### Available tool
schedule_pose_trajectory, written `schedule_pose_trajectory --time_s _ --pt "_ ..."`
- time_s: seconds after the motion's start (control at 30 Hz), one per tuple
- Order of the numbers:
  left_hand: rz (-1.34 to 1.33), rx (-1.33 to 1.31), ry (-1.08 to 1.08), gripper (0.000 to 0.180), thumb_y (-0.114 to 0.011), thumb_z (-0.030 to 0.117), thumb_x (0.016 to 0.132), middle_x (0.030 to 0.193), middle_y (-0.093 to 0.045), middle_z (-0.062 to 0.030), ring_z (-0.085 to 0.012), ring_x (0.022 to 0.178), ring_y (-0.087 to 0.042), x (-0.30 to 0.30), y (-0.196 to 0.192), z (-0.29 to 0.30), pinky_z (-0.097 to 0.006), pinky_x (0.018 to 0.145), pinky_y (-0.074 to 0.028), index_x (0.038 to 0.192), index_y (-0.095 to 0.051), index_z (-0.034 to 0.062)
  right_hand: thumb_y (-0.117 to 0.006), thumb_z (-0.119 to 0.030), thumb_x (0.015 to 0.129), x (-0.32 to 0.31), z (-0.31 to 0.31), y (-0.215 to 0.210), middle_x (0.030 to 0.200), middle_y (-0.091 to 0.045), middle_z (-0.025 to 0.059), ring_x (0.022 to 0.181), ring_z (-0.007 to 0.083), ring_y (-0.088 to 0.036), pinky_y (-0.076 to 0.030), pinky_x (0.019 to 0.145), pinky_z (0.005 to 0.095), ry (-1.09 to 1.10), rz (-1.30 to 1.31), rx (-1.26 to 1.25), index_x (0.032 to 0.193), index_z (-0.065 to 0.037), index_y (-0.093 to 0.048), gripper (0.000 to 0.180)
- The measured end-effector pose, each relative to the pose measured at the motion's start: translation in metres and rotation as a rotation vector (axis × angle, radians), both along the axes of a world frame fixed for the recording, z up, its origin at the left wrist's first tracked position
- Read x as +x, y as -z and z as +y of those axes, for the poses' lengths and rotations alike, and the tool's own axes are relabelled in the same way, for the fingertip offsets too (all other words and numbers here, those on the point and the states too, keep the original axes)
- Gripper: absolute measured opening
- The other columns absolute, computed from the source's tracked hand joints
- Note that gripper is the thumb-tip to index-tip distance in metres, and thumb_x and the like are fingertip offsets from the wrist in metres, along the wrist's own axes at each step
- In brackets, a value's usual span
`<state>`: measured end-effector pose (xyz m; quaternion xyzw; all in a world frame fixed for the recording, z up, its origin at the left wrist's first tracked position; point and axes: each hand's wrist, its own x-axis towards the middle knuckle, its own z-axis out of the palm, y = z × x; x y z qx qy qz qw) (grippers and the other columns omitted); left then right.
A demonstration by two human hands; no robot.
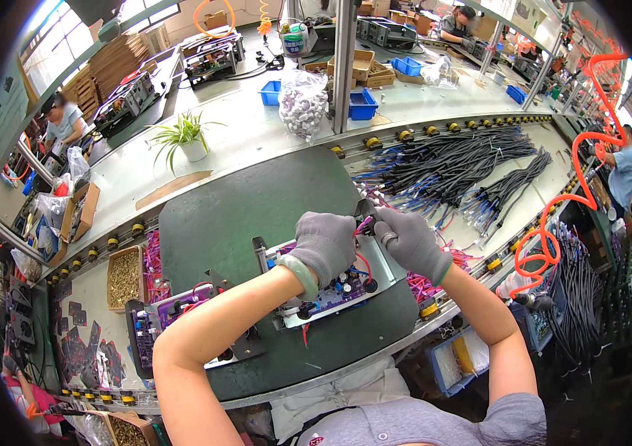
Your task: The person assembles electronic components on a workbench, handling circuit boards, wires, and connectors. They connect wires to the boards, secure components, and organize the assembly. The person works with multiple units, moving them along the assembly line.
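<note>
Both my hands wear grey gloves and meet above a circuit-board assembly point(342, 290) in a metal tray, which lies on the dark green mat point(256, 186). My left hand point(323, 245) is closed, its fingertips at a small black part point(364, 212) with purple wire ends beside it. My right hand point(411, 241) pinches the same black part from the other side. Fingers hide much of this part, and its exact kind cannot be made out. A red wire point(364, 264) curves down from near the hands to the board. Another board assembly point(148, 334) lies partly behind my left forearm.
Black cable bundles point(442, 171) lie at the right. A box of small brass-coloured parts point(126, 279) and flat black pieces point(85, 346) are at the left. Beyond the roller edge stand a potted plant point(193, 145) and blue bins point(362, 105). An orange coiled hose point(546, 249) hangs right.
</note>
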<state>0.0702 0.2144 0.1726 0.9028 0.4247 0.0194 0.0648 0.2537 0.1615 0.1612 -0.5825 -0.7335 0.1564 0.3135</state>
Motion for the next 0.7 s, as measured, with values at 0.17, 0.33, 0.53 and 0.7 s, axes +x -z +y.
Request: schedule_pose_trajectory --time_s 0.17,0.33,0.53,0.7 --pt "0.009 -0.008 -0.024 0.021 -0.058 0.029 0.091 0.076 -0.07 -0.012 -0.0326 0.073 -0.07 0.003 0.001 -0.003 -0.045 0.071 -0.051 0.089 -0.069 0.0113 -0.055 -0.016 0.093 0.0 -0.001 -0.002 0.073 -0.063 0.0213 0.07 0.0395 -0.065 -0.049 0.062 0.0486 0.019 -0.023 -0.027 0.107 -0.005 -0.064 0.021" --pt "-0.135 0.03 0.035 0.016 -0.059 0.024 0.088 0.076 -0.07 -0.0125 -0.0331 0.073 -0.069 -0.002 0.016 0.002 -0.045 0.072 -0.05 0.085 -0.067 0.0109 -0.055 -0.013 0.091 -0.003 -0.001 0.003 0.07 -0.061 0.0215 0.067 0.0398 -0.063 -0.048 0.06 0.0482 0.03 0.005 0.031 0.102 -0.004 -0.064 0.016" --pt "-0.094 0.085 0.107 0.012 -0.059 0.019 0.083 0.074 -0.069 -0.0142 -0.0332 0.073 -0.069 0.008 0.018 0.009 -0.043 0.07 -0.05 0.08 -0.065 0.0098 -0.055 -0.011 0.088 -0.006 -0.001 0.008 0.066 -0.06 0.0215 0.065 0.0416 -0.063 -0.048 0.06 0.0519 0.062 0.002 0.096 0.088 -0.004 -0.058 0.008" --pt "-0.096 0.054 0.076 0.015 -0.059 0.021 0.084 0.076 -0.069 -0.0162 -0.0355 0.076 -0.069 0.01 0.009 0.013 -0.047 0.074 -0.052 0.082 -0.065 0.0077 -0.058 -0.013 0.089 -0.005 0.005 0.01 0.071 -0.061 0.022 0.069 0.0421 -0.062 -0.048 0.062 0.0506 0.073 0.015 0.092 0.092 -0.002 -0.06 0.011"
